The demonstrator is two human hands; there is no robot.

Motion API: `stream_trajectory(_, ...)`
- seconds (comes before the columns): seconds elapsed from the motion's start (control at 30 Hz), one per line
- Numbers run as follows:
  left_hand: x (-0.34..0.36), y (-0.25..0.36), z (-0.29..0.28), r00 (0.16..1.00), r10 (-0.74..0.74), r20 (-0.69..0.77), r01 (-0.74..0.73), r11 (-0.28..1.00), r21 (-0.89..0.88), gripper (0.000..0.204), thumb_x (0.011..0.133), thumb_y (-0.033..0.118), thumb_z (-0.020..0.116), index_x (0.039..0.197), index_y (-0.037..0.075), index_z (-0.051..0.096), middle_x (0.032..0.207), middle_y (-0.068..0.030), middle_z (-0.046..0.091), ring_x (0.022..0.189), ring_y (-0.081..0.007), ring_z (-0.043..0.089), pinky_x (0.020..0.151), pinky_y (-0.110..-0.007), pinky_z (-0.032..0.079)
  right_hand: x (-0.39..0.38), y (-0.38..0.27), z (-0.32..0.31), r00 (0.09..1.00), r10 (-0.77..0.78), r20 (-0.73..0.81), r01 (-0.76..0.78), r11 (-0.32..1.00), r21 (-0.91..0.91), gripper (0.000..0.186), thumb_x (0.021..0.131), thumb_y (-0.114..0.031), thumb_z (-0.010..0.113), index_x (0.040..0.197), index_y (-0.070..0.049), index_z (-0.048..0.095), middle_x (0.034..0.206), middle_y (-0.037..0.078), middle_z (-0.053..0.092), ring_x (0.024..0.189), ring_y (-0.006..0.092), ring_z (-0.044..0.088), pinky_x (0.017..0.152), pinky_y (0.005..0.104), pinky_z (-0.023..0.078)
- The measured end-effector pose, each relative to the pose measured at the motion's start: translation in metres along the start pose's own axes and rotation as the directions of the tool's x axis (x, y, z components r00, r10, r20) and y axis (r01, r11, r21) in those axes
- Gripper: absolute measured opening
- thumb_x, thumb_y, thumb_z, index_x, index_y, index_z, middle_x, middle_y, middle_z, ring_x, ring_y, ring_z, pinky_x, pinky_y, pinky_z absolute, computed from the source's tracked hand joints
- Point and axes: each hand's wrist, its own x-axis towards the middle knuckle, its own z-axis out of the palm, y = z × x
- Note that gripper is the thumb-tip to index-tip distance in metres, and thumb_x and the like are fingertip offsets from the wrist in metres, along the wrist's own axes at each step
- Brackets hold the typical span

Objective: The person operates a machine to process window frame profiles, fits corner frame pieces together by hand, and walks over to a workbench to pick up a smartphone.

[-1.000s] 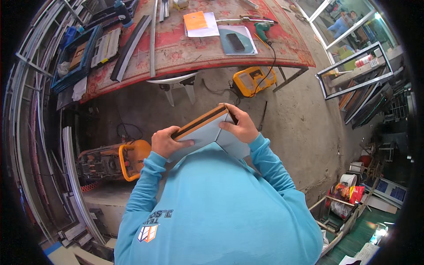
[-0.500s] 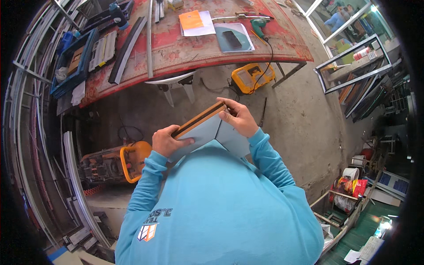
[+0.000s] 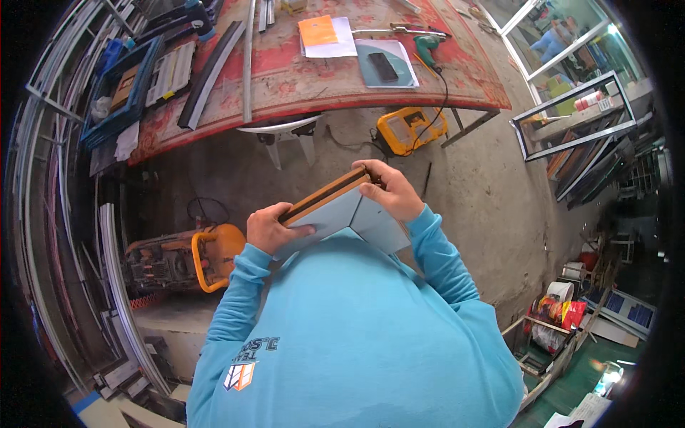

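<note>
A corner piece of pale grey-blue panels (image 3: pixel 327 214), joined at a dark diagonal seam, is held against the front of my blue top. Its upper edge shows orange-brown strips with a dark groove between them. My left hand (image 3: pixel 275 227) grips the left end, thumb over the pale face and fingers curled round the edge. My right hand (image 3: pixel 397 194) is closed on the upper right corner, thumb near the seam's top and fingers over the back of the edge. The piece's lower part is partly hidden behind my top.
A cloth-covered table (image 3: pixel 285 85) ahead holds papers, a phone and a green drill (image 3: pixel 428 51). Below are a yellow case (image 3: pixel 407 128) and white chair (image 3: pixel 278 127). An orange-handled machine (image 3: pixel 178 260) stands left, metal profiles (image 3: pixel 110 257) beside it. A person (image 3: pixel 553 39) shows behind glass.
My right hand has shifted slightly to the right, and its thumb has slid up toward the panel's top edge. My left hand keeps about the same grip.
</note>
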Motion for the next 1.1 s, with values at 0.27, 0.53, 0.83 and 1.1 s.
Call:
stream_trajectory(0.27,0.006,0.005,-0.003,1.000,-0.018,0.003,0.018,0.999,0.035,0.050,0.052,0.035,0.082,0.088,0.004,0.066,0.076,-0.0109,0.066,0.066,-0.0188,0.065,0.062,-0.030,0.051,0.008,0.005,-0.003,0.994,-0.098,-0.043,0.101,0.993,0.069,0.045,0.081,-0.023,0.064,0.115,0.001,0.049,0.088,0.002,0.054,0.076,0.0071,0.048,0.068,0.0214,0.043)
stream_trajectory(0.53,0.013,0.003,0.001,0.997,-0.076,0.002,0.076,0.997,0.013,0.056,0.051,0.044,0.080,0.089,0.005,0.066,0.076,-0.0107,0.065,0.068,-0.0214,0.065,0.066,-0.031,0.051,0.008,0.009,-0.004,0.995,0.035,-0.098,-0.030,0.998,0.057,0.055,0.078,-0.023,0.067,0.121,0.002,0.044,0.100,0.006,0.055,0.090,0.0111,0.051,0.078,0.0228,0.044)
stream_trajectory(0.83,0.018,0.006,-0.001,0.969,-0.246,0.029,0.247,0.969,-0.023,0.059,0.053,0.051,0.077,0.088,0.004,0.066,0.073,-0.0090,0.065,0.066,-0.0194,0.063,0.064,-0.030,0.049,0.004,0.012,0.019,0.962,-0.116,-0.246,-0.046,0.823,-0.567,0.089,0.059,-0.026,0.079,0.130,-0.002,0.030,0.119,0.019,0.047,0.108,0.0328,0.048,0.091,0.0385,0.040)
stream_trajectory(1.1,0.011,0.000,0.007,0.952,-0.297,0.074,0.299,0.954,-0.024,0.061,0.053,0.056,0.074,0.087,0.005,0.067,0.072,-0.0088,0.065,0.066,-0.0199,0.063,0.065,-0.030,0.049,0.001,0.031,0.013,0.985,-0.054,-0.164,-0.032,0.876,-0.481,0.090,0.059,-0.022,0.079,0.131,-0.004,0.029,0.121,0.018,0.045,0.111,0.0339,0.046,0.092,0.0386,0.039)
